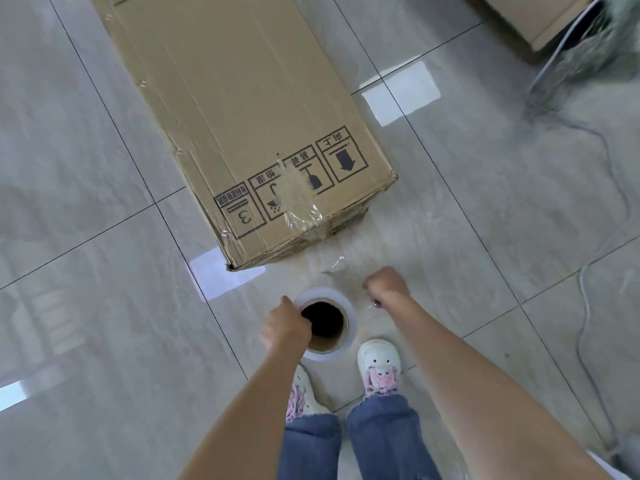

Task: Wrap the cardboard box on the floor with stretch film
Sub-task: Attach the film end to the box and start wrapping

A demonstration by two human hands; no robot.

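A long brown cardboard box (235, 109) lies on the tiled floor, running from the top left to the middle, with printed handling symbols at its near end. A crumpled strip of clear stretch film (298, 199) sticks to that near end and hangs over its edge. The stretch film roll (327, 323) stands on end in front of my feet, its brown core facing up. My left hand (285, 325) grips the roll's rim, fingers inside the core. My right hand (386, 285) is closed on a stretched sheet of film (349, 258) that runs from the roll toward the box.
Another cardboard box (533, 19) sits at the top right beside a blurred, film-covered object (595, 53). A thin cable (602, 202) snakes down the floor on the right. My white shoes (379, 365) stand just behind the roll. Bright window reflections lie on the glossy tiles.
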